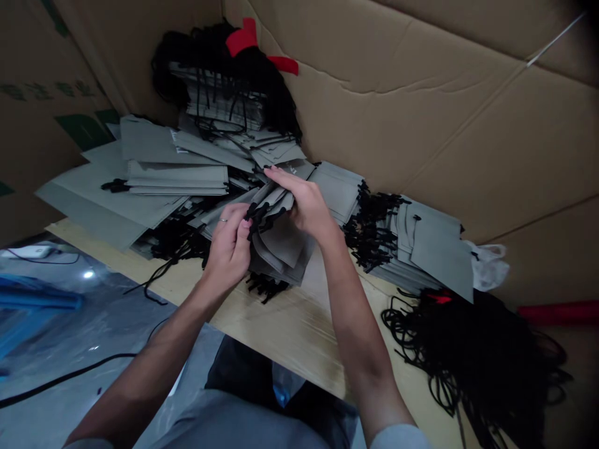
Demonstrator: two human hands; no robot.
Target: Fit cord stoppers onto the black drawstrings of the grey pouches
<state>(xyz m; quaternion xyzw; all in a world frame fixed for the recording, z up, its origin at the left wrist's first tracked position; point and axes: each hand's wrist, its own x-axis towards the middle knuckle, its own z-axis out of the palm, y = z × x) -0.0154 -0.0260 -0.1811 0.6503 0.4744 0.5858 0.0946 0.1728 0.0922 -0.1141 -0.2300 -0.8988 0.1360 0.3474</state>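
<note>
- The left hand (231, 243) pinches the black corded ends of the held grey pouches (281, 201) between thumb and fingers.
- The right hand (309, 202) lies against the other side of the same pouches, fingers stretched out along them; its thumb is hidden, so I cannot tell whether it grips.
- The held pouches are between the two hands, fanned slightly, above the middle of the wooden counter (281, 318).
- Just below them, more grey pieces (286, 246) hang or lie overlapped; which, I cannot tell.
- Behind the left hand spreads a loose heap of grey pouches (163, 146), topped at the back by a black-corded stack (229, 103) with a red strip (242, 40).
- Beyond the right hand come a small stack (337, 190), then a larger stack (425, 243), with black cord ends between them.
- Near the counter's right end sits a dark mass of cords (486, 362).
</note>
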